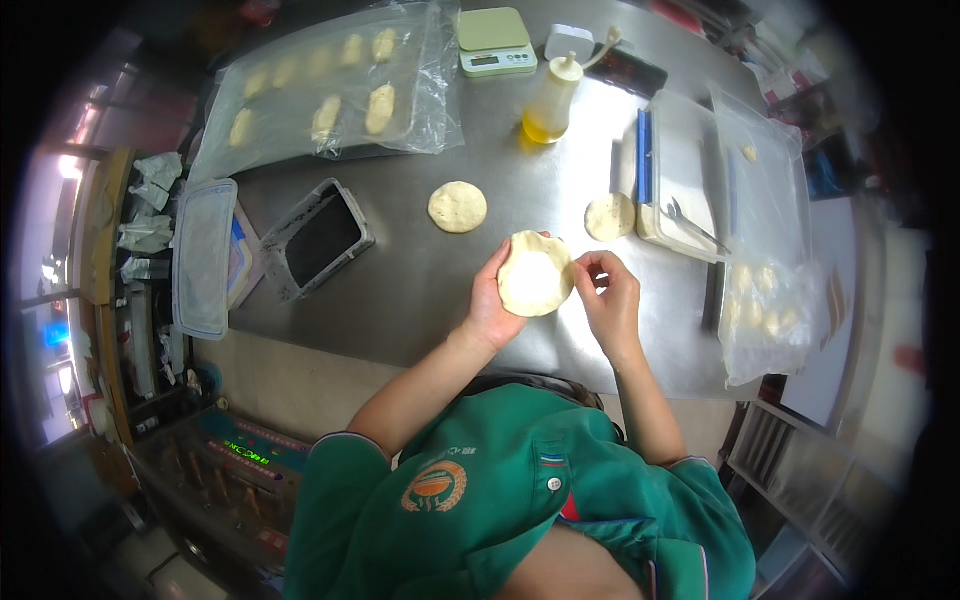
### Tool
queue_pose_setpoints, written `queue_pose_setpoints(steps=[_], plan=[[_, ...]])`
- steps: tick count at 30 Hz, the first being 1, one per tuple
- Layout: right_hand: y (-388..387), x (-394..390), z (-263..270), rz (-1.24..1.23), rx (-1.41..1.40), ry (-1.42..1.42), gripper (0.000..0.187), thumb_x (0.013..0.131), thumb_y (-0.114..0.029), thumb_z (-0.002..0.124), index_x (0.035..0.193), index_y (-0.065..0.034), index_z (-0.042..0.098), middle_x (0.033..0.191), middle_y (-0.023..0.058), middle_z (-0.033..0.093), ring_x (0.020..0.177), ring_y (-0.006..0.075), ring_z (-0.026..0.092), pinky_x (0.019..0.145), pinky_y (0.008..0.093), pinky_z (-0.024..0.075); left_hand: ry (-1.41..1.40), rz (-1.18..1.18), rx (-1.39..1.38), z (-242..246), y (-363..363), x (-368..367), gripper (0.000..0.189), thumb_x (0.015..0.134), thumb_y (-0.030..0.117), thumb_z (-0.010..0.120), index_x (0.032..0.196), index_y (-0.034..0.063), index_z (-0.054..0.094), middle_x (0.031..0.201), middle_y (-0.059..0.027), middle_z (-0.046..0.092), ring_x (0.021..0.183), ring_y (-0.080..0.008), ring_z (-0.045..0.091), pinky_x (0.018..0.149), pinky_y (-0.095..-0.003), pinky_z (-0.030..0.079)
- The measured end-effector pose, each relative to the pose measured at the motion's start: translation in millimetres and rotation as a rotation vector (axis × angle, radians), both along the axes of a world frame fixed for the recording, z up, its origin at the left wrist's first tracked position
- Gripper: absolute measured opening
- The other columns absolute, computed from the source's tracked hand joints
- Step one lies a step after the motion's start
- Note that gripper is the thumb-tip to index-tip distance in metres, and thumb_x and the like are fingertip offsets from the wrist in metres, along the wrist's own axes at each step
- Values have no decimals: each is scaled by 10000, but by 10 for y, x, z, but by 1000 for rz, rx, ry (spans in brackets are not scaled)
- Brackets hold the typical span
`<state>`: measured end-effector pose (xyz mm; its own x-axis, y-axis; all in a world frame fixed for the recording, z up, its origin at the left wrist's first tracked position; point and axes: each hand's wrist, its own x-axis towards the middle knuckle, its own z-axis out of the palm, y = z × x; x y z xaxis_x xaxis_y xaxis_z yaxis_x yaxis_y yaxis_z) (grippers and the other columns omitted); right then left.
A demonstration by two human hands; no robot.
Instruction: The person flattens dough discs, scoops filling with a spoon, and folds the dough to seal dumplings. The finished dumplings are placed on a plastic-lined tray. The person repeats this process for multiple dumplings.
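A flat dough round (517,296) rests in my left hand (484,304), fingers beneath it and thumb along its left rim. White filling (538,276) covers its middle, too bright to tell whether powder or grains. The thumb and forefinger of my right hand (611,300) pinch the dough's right edge. On the steel table beyond lies a second dough round (457,207), with nothing on it. A third dough round (610,217) lies to the right, against a clear plastic box (684,240) that holds white contents and a metal utensil (694,225).
A tub of black powder (358,214) and a plastic lid (202,259) stand left on the steel table (405,277). Farther back are a plastic-covered tray of dough pieces (300,154), a scale (495,41), an oil bottle (551,101) and a phone (626,71). Bagged dough (769,315) lies right.
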<state>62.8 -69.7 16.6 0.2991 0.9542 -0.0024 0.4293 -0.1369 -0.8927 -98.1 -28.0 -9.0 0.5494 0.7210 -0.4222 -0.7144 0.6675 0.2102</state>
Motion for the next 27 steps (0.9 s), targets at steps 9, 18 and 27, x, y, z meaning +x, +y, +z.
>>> queue_pose_setpoints(steps=[9, 18, 27], plan=[[86, -217, -40, 55, 189, -128, 70, 865, -8, 712, 887, 18, 651, 844, 107, 677, 675, 181, 654, 611, 301, 526, 18, -21, 4, -79, 17, -159, 478, 1074, 393, 382, 1322, 22, 553, 1349, -121, 595, 1272, -263, 561, 1110, -427, 421], [101, -248, -190, 49, 63, -76, 82, 869, -13, 730, 901, 6, 657, 834, 72, 660, 690, 142, 623, 623, 268, 513, 38, -92, 32, -119, 77, -243, 481, 1076, 388, 367, 1325, 19, 550, 1346, -126, 597, 1276, -255, 557, 1113, -421, 419], [89, -266, -179, 27, 229, -123, 89, 834, 5, 721, 882, -13, 648, 880, 96, 658, 739, 228, 656, 607, 328, 537, 95, -222, 26, -224, 12, -141, 477, 1079, 376, 369, 1372, 30, 515, 1396, -114, 563, 1293, -251, 545, 1119, -429, 412]])
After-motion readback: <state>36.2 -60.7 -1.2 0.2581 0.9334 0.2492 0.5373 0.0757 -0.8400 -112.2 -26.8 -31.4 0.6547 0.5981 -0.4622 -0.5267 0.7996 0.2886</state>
